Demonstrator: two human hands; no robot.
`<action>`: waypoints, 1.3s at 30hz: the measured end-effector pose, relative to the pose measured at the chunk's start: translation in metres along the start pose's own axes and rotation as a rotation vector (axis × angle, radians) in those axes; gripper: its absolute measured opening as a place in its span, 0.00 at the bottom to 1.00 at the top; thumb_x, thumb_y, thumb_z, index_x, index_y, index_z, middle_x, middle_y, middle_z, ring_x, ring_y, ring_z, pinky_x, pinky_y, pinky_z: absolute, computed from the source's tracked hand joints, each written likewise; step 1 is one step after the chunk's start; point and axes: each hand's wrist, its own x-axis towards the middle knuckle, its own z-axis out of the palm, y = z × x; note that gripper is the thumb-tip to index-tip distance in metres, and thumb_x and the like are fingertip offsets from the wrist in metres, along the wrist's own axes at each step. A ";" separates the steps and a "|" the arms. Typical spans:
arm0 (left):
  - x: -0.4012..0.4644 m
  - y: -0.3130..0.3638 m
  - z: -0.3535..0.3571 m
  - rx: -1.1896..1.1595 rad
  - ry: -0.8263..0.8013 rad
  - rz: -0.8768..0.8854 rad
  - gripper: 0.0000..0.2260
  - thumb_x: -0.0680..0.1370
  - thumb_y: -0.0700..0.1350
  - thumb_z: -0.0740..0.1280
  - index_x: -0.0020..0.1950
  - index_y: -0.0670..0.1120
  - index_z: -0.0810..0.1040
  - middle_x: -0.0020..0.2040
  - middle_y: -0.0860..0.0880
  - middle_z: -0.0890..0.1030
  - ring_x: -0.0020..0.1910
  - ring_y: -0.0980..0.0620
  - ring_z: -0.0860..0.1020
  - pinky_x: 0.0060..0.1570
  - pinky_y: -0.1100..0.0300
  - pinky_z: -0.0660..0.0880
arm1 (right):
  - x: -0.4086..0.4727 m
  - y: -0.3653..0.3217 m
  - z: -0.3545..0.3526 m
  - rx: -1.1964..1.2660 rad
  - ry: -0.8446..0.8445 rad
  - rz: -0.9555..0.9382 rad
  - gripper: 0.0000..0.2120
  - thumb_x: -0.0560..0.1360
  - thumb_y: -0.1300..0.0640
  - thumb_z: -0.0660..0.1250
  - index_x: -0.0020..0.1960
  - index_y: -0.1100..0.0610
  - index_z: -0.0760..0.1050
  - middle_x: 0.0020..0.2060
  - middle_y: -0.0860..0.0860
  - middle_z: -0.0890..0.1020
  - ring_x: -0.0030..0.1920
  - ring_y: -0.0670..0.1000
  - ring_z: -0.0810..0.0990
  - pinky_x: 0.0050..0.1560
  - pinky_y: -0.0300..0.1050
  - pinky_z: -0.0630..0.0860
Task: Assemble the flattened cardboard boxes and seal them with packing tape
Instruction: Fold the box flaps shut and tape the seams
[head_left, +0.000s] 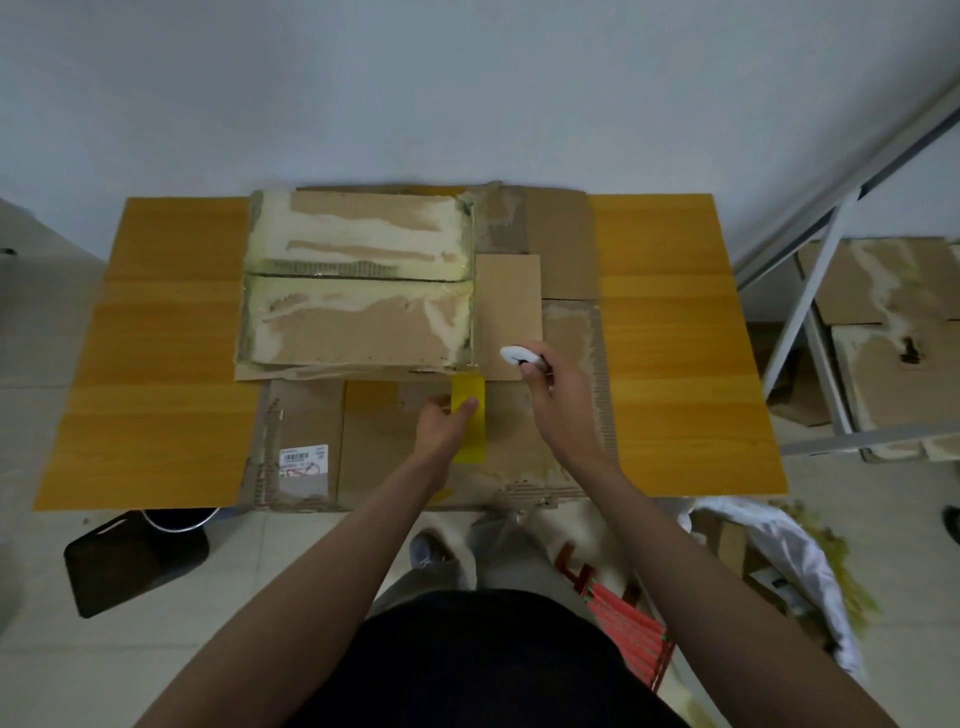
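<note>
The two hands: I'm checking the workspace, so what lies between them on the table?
In the head view, only worn flattened cardboard shows between the left hand, pinching a yellow tape strip, and the right hand, gripping a white tool.

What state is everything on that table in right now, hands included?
Assembled cardboard box: closed, flaps meeting along the centre seam.
Flattened cardboard: lying flat under the box.
Yellow tape strip: pinched by left hand.
White tool: gripped in right hand.

Landmark: assembled box (358, 280) at the counter's (156, 364) far middle.
Left of box: bare counter, open passage.
Right of box: raised flap (508, 312), then bare counter.
Near side of box: flattened cardboard (415, 452), low.
</note>
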 end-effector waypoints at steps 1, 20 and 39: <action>0.000 0.001 -0.001 -0.007 -0.004 0.005 0.21 0.79 0.49 0.70 0.69 0.40 0.73 0.62 0.42 0.79 0.60 0.43 0.78 0.60 0.44 0.76 | 0.002 -0.002 0.004 -0.010 -0.010 -0.001 0.11 0.82 0.62 0.63 0.61 0.58 0.79 0.54 0.49 0.83 0.54 0.45 0.80 0.51 0.36 0.75; -0.006 0.003 -0.016 -0.078 -0.083 0.162 0.38 0.76 0.51 0.74 0.80 0.59 0.56 0.70 0.51 0.70 0.58 0.51 0.77 0.65 0.43 0.74 | 0.013 -0.003 0.022 -0.219 -0.119 -0.122 0.04 0.76 0.68 0.67 0.46 0.62 0.74 0.44 0.53 0.72 0.40 0.47 0.71 0.41 0.35 0.66; -0.014 0.016 -0.015 -0.065 -0.081 0.107 0.39 0.76 0.50 0.74 0.80 0.59 0.54 0.75 0.48 0.67 0.63 0.49 0.75 0.66 0.42 0.73 | 0.024 -0.003 0.027 -0.362 -0.206 -0.269 0.03 0.75 0.70 0.67 0.46 0.64 0.75 0.44 0.57 0.73 0.40 0.55 0.73 0.40 0.52 0.72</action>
